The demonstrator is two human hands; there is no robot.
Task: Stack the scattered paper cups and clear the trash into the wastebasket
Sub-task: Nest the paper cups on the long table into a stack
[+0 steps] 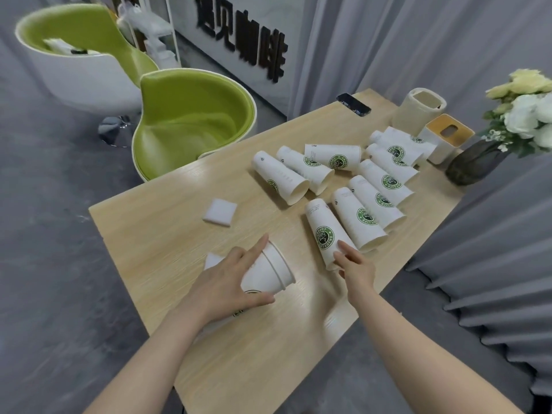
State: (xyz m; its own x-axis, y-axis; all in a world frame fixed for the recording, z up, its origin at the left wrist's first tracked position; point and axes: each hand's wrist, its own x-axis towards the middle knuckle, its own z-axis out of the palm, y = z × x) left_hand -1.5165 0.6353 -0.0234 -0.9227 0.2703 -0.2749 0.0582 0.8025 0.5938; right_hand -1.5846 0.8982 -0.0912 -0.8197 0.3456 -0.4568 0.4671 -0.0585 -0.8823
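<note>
While cups lie scattered, a nested pair (pixel 268 276) is gripped by the left hand (pixel 227 282) near the worktop's (pixel 155 234) front edge.
Light and crushable, the next cup (pixel 327 234) is touched at its rim by the right hand's (pixel 357 270) straight fingers; holding by the wall seems best.

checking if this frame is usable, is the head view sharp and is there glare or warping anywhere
Head view: soft overall, the logos on the paper cups smeared; left hand and right hand slightly blurred; pale glare patches on the table near its left edge; wide-angle warping bends the table edges and the curtain; shadows under the cups soft.
</note>
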